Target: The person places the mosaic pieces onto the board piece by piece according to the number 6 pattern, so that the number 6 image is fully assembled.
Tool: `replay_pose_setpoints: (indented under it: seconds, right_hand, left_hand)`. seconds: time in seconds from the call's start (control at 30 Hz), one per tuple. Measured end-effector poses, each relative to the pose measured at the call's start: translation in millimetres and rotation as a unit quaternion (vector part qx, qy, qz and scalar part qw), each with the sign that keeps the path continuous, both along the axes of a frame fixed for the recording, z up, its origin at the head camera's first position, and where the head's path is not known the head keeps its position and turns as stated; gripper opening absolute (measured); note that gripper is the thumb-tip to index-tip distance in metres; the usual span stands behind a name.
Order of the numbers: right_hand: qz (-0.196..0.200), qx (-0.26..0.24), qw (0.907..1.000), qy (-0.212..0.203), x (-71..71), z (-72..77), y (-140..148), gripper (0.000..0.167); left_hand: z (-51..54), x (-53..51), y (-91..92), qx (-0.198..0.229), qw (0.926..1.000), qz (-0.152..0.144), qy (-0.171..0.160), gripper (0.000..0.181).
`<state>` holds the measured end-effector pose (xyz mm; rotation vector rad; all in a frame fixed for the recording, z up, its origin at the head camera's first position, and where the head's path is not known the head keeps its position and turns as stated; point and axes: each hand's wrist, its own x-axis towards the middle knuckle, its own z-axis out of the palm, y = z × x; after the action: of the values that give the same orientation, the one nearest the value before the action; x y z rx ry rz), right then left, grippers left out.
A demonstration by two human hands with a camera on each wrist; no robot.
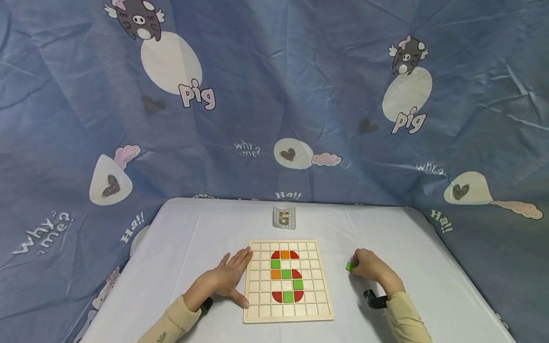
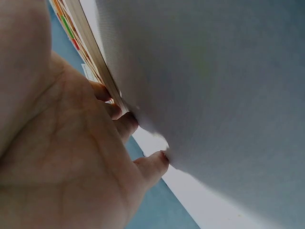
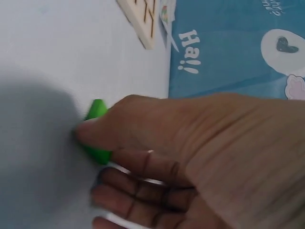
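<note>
A square wooden grid board [image 1: 288,319] lies on the table, with red, orange and green pieces forming an S shape. My left hand [image 1: 227,277] rests along its left side, fingers extended and thumb near the lower left corner. The left wrist view has the palm [image 2: 81,148] and fingertips beside the board's edge [image 2: 93,50]. To the right of the board, my right hand [image 1: 371,266] pinches a small green block [image 1: 349,267] just over the table. In the right wrist view the thumb covers part of the green block [image 3: 98,108].
Behind the board lies a small paper card [image 1: 284,218] printed with a similar S pattern on a grid. The table [image 1: 193,233] wears a white cover. Blue patterned cloth [image 1: 266,114] hangs behind it and at both sides.
</note>
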<state>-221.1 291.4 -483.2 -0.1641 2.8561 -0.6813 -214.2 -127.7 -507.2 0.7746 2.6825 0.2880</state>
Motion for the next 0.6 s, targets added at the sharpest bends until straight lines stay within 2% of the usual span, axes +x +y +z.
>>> replay_pose_setpoints:
  seconds: [0.3,0.6]
  right_hand:
    - [-0.010,-0.029,0.9982,0.051,-13.1,-20.8,-14,0.022]
    - [-0.001,-0.023,0.9954,0.093,-16.0,-25.8,-23,0.020]
  left_hand:
    - [-0.1,0.8,0.0,0.000,1.0000,0.001,0.000,0.142]
    - [-0.3,0.0,-0.5,-0.001,1.0000,-0.002,-0.001,0.141]
